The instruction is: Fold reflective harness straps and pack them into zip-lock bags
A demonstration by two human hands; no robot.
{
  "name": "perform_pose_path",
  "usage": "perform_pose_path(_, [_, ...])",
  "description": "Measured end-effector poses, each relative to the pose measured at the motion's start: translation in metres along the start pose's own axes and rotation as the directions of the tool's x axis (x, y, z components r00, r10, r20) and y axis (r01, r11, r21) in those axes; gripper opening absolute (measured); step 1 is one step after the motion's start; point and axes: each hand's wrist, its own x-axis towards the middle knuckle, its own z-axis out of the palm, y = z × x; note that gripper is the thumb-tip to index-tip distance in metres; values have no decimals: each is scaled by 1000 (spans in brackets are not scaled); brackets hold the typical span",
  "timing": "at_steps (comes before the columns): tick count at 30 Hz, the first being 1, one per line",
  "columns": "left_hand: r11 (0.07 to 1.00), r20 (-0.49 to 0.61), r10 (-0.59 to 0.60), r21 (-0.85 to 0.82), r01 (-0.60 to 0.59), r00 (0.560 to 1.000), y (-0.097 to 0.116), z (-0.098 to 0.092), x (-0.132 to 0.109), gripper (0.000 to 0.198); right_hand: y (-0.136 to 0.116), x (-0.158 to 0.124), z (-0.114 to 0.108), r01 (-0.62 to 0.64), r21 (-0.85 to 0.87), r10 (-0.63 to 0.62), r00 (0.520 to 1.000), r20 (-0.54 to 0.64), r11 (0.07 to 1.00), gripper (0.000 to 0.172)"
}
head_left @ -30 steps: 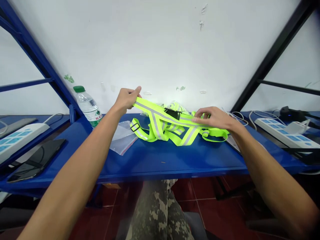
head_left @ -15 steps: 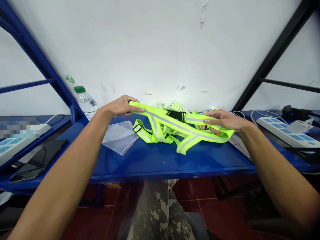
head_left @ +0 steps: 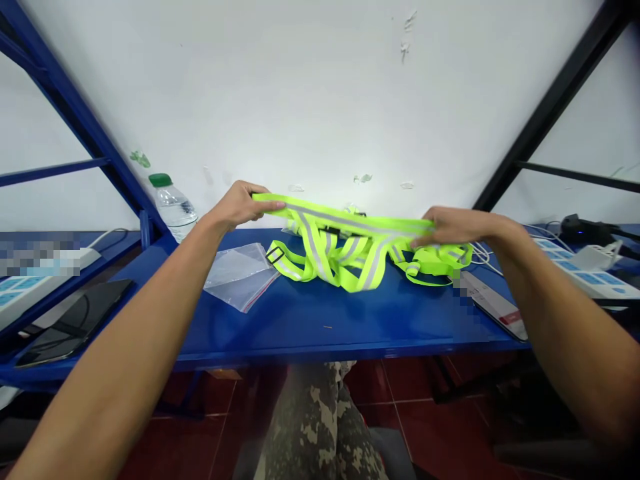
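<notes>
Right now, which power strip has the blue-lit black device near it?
The right power strip, by your right forearm: the black device is behind it. The left strip has a dark phone nearby.

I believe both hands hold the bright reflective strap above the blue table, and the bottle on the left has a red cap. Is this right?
The bottle on the left has a green cap, not red, as the head view shows. The rest stands: left hand and right hand hold the bright reflective strap above the blue table.
</notes>
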Motion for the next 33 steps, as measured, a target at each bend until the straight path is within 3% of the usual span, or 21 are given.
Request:
perform_pose_path(1, [1000, -95, 23, 9, -22, 995, 5, -3, 7, 32, -3, 8, -6, -54, -24, 52, 996, -76, 998, 23])
perform_pose_path(2, [998, -209, 67, 15, -66, 976, 12, -8, 13, 32, -6, 16, -13, -91, -35, 80, 965, -250, 995, 19])
perform_pose_path(3, [991, -317, 134, 15, -136, 939, 20, -14, 17, 31, -10, 22, -19, -95, -57, 61, 903, -426, 994, 20])
perform_pose_path(5, [956, -453, 260, -1, -292, 853, 32, -28, 16, 28, -16, 27, -24, -60, -104, -32, 699, -714, 993, 33])
perform_pose_path(6, [943, -427, 296, -11, -333, 854, 35, -34, 10, 27, -17, 26, -21, -34, -136, -85, 625, -776, 990, 40])
perform_pose_path(7, [931, -398, 323, -31, -364, 859, 35, -39, 0, 26, -17, 23, -14, -8, -163, -126, 597, -793, 987, 46])
perform_pose_path(8, [929, -346, 330, -44, -367, 878, 30, -41, -13, 27, -15, 19, -3, 18, -179, -153, 606, -780, 984, 52])
perform_pose_path(9, [946, -262, 303, -34, -322, 916, 22, -41, -26, 26, -13, 14, 11, 41, -193, -172, 659, -732, 980, 55])
perform_pose_path(11, [983, 9, 177, 39, -177, 984, -2, -32, -54, 22, -6, 2, 46, 158, -189, -236, 814, -530, 969, 54])
perform_pose_path(12, [985, 179, 120, 97, -139, 977, -14, -25, -66, 20, -4, -4, 64, 223, -159, -269, 875, -402, 962, 54])
perform_pose_path(13, [979, 333, 64, 160, -123, 941, -25, -17, -75, 18, -2, -10, 79, 245, -105, -265, 914, -305, 964, 52])
perform_pose_path(15, [941, 545, -43, 304, -149, 837, -37, 4, -88, 16, -3, -21, 102, 254, 10, -252, 961, -115, 967, 51])
perform_pose_path(16, [912, 574, -88, 375, -167, 814, -37, 16, -92, 24, -6, -26, 109, 243, 55, -241, 970, -34, 969, 49])
perform_pose_path(18, [867, 582, -39, 424, -263, 812, -24, 45, -99, 45, -13, -33, 114, 219, 120, -229, 971, 73, 968, 44])
perform_pose_path(20, [814, 491, 105, 456, -359, 865, -2, 78, -108, 55, -19, -37, 113, 201, 156, -217, 971, 98, 967, 40])
perform_pose_path(23, [726, 475, 255, 482, -491, 843, 27, 123, -124, 50, -21, -39, 109, 180, 210, -200, 976, 80, 961, 37])
perform_pose_path(25, [710, 510, 283, 458, -535, 812, 33, 142, -132, 57, -19, -43, 106, 163, 283, -202, 972, 116, 945, 39])
perform_pose_path(27, [761, 503, 267, 413, -500, 822, 28, 146, -135, 53, -17, -49, 103, 135, 401, -230, 953, 199, 906, 48])
perform_pose_path(29, [841, 418, 257, 347, -415, 871, 17, 141, -133, 51, -18, -58, 101, 113, 477, -258, 934, 248, 871, 57])
perform_pose_path(33, [963, 133, 168, 188, -191, 977, -13, 122, -125, 48, -27, -72, 110, 197, 323, -270, 942, 198, 925, 41])
